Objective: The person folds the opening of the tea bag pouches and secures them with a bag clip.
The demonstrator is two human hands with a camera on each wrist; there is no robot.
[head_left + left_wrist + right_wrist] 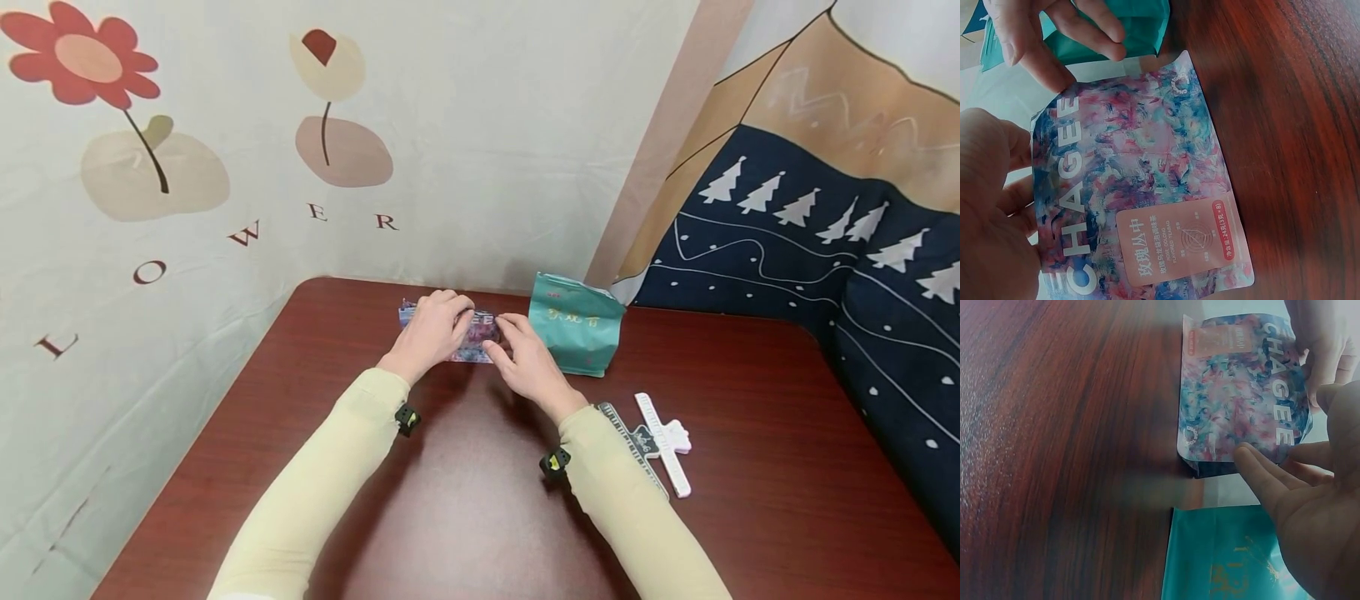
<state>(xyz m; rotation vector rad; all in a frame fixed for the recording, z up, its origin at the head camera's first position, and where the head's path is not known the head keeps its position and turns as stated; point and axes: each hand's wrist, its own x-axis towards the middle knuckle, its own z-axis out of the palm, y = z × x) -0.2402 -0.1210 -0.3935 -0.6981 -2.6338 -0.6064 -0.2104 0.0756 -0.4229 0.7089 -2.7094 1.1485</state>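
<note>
left hand [435, 327] curls round pouch [1141, 156] at its 12 o'clock edge | right hand [528, 362], fingers spread, touches 3 o'clock side | best: even, light support

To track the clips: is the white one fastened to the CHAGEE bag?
No, the white clip lies on the table, apart from the CHAGEE bag.

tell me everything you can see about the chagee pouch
The CHAGEE pouch looks like smooth film, printed in brushy blue, purple, pink and teal, with white lettering along its top. Low on its front left is a pink label with Chinese and English text and a red strip. It seems to stand on the dark red table, front toward the person, left of the green bag. The left hand touches its top edge, the right hand its top right corner.
</note>
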